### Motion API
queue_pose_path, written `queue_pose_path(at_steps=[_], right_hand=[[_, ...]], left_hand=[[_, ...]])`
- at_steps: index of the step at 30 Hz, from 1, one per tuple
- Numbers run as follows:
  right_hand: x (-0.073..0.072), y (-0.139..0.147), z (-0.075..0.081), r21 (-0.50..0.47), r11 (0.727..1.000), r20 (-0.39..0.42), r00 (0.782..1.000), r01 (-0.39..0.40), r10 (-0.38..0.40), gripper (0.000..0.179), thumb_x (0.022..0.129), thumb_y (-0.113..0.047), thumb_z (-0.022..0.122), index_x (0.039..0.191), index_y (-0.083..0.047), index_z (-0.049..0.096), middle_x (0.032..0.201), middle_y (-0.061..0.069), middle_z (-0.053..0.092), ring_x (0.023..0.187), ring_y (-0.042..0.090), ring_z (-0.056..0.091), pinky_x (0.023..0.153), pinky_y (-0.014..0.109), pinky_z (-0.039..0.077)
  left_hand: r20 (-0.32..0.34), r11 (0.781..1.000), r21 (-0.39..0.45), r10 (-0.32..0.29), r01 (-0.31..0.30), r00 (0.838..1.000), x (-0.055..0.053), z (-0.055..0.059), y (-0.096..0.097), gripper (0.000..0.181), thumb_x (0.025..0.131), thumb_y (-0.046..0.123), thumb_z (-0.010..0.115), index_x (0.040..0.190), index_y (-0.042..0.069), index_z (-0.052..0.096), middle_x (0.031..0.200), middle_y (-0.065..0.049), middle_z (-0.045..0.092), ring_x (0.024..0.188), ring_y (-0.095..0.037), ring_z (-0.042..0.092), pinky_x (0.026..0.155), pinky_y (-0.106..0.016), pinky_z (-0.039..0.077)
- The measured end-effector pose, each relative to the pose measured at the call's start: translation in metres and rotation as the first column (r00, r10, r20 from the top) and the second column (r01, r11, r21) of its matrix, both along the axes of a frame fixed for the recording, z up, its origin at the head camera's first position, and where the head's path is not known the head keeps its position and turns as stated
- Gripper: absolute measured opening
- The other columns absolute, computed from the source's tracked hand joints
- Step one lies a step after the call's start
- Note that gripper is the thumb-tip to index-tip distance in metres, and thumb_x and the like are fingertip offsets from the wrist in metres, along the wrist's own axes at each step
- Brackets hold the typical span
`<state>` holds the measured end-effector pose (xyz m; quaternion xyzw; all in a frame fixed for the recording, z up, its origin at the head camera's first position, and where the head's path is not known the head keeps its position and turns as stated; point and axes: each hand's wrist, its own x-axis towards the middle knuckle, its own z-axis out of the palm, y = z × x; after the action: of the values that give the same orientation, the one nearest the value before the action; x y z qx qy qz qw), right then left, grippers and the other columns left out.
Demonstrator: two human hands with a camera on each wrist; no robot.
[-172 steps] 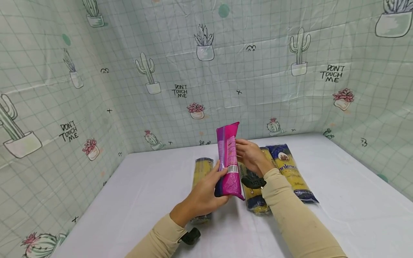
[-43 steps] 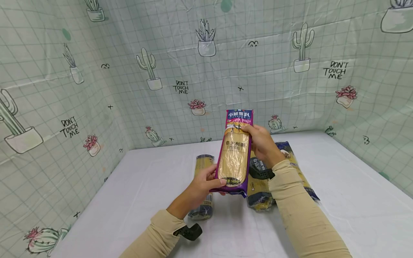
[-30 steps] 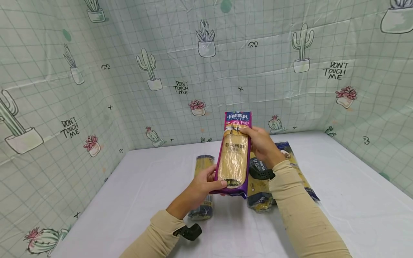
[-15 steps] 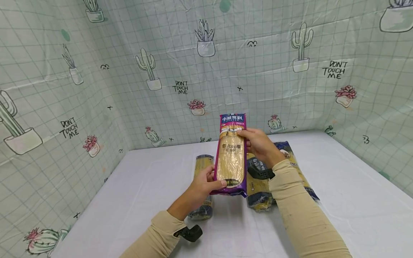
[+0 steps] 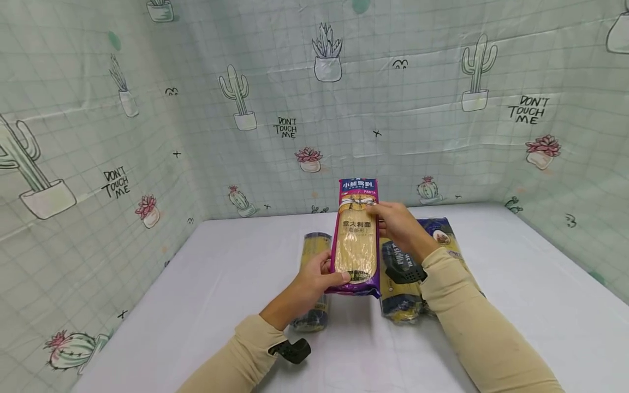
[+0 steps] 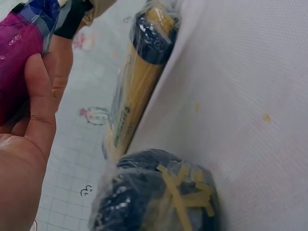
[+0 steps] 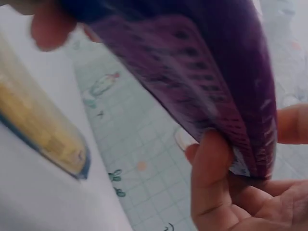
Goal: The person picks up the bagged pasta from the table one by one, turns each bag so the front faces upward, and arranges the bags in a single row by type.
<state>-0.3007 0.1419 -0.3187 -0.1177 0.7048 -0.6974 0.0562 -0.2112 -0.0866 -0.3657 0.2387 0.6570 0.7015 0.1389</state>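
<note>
A purple and magenta packet of spaghetti (image 5: 356, 234) is held up off the table, its window side and printed label facing the head camera. My left hand (image 5: 314, 279) grips its lower left corner, thumb on the front. With the thumb over the front, my right hand (image 5: 400, 226) pinches the upper right edge. The left wrist view has the left hand (image 6: 26, 163) against the magenta end of the packet (image 6: 19, 57). Fingers of the right hand (image 7: 211, 187) lie along the printed back of the packet (image 7: 178, 77) in the right wrist view.
A yellow and navy pasta packet (image 5: 316, 245) lies behind the left hand on the white table (image 5: 236, 262). Two more, one with a dark label (image 5: 399, 259) and one with blue ends (image 5: 439, 232), lie side by side under the right forearm. Cactus-print cloth (image 5: 275, 180) stands behind.
Earlier the packet showed its barcoded back and the right hand's fingers were straighter beside it. It has since turned front-out, with the right hand pinching its edge. Lately the packet has barely moved.
</note>
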Motion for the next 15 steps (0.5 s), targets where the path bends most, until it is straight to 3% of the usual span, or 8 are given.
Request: queue_pose_path(at_steps=[9, 12, 15], right_hand=[[0.008, -0.001, -0.009, 0.007, 0.999, -0.017, 0.999, 0.035, -0.034, 0.044, 0.104, -0.019, 0.051, 0.136, 0.011, 0.048, 0.128, 0.024, 0.055, 0.102, 0.021, 0.065, 0.088, 0.035, 0.055], [0.009, 0.001, -0.012, -0.014, 1.0, -0.014, 1.0, 0.014, -0.014, 0.048, 0.104, -0.016, 0.051, 0.143, 0.01, 0.042, 0.134, 0.027, 0.051, 0.105, 0.02, 0.063, 0.09, 0.033, 0.054], [0.011, 0.003, -0.015, -0.003, 1.0, -0.018, 1.0, -0.023, 0.023, 0.057, 0.103, -0.014, 0.051, 0.152, 0.009, 0.031, 0.144, 0.028, 0.045, 0.119, 0.03, 0.059, 0.094, 0.034, 0.052]], left_hand=[[0.002, 0.999, -0.036, 0.015, -0.015, 1.0, 0.002, -0.002, 0.002, 0.058, 0.094, 0.009, 0.066, 0.143, -0.005, 0.038, 0.121, -0.019, 0.066, 0.106, -0.024, 0.067, 0.088, -0.034, 0.055], [-0.004, 0.998, -0.053, 0.019, -0.019, 1.0, 0.002, -0.004, 0.002, 0.06, 0.094, 0.011, 0.066, 0.145, -0.004, 0.037, 0.122, -0.017, 0.065, 0.107, -0.025, 0.067, 0.088, -0.035, 0.055], [-0.008, 0.998, -0.063, 0.026, -0.026, 1.0, 0.001, -0.005, 0.002, 0.06, 0.095, 0.012, 0.066, 0.145, -0.004, 0.037, 0.122, -0.017, 0.065, 0.107, -0.024, 0.066, 0.088, -0.034, 0.055]])
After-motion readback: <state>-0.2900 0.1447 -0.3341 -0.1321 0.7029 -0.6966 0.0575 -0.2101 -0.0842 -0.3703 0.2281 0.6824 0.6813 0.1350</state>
